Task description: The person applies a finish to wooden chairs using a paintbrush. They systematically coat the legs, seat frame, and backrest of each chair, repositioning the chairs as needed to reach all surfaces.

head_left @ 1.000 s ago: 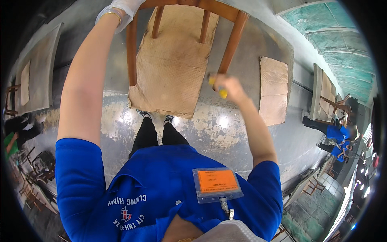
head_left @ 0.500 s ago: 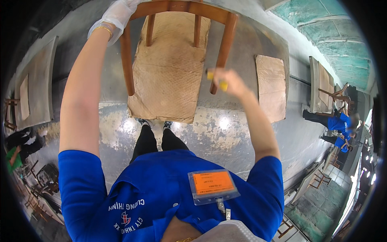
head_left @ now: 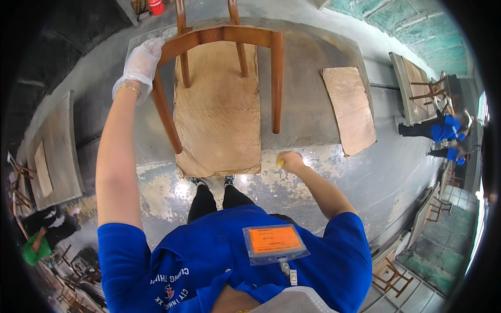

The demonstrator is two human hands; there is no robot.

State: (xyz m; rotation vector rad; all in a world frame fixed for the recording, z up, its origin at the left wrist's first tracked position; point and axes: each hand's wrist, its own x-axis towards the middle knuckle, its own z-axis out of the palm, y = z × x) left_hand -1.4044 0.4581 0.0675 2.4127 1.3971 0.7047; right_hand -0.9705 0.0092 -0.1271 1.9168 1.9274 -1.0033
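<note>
Wooden chair (head_left: 224,78) on cardboard-padded workbench (head_left: 308,104)

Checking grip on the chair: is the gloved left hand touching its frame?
Touching. The head view shows the left hand wrapped over the chair frame at its corner.

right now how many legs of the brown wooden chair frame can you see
4. Two near legs point toward the person, the left one beside the white-gloved left hand gripping the brown wooden chair frame. Two far legs cross behind it.

Grey workbench (head_left: 313,104): two cardboard sheets (head_left: 219,115), chair frame (head_left: 224,36).
</note>
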